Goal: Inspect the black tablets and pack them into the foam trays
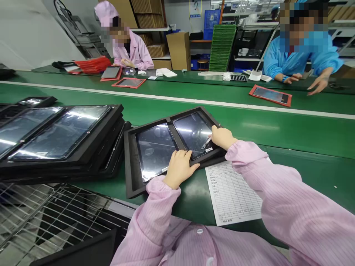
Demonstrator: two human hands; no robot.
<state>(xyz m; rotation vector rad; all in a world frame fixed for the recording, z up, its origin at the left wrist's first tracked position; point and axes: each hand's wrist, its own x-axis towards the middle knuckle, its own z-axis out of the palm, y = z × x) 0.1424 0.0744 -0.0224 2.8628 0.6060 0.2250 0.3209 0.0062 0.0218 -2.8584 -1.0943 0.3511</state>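
A black foam tray point(133, 190) lies tilted on the green bench in front of me. It holds two dark glossy screen panels side by side, a left panel point(155, 147) and a right panel point(191, 129). My left hand point(180, 168) is open, fingers laid over the tray's near edge between the panels, thumb stretched to the right. At the right panel's right edge, my right hand point(222, 137) is closed in a pinch. A thin, pale strip-like thing point(206, 142) shows beside its fingertips; whether the fingers hold it is unclear.
Stacked black trays with panels point(91, 155) stand on the left, above a wire rack point(69, 210). A printed form point(235, 195) lies under my right forearm. Across the green belt point(177, 99), two people sit near panels in red sleeves point(270, 96).
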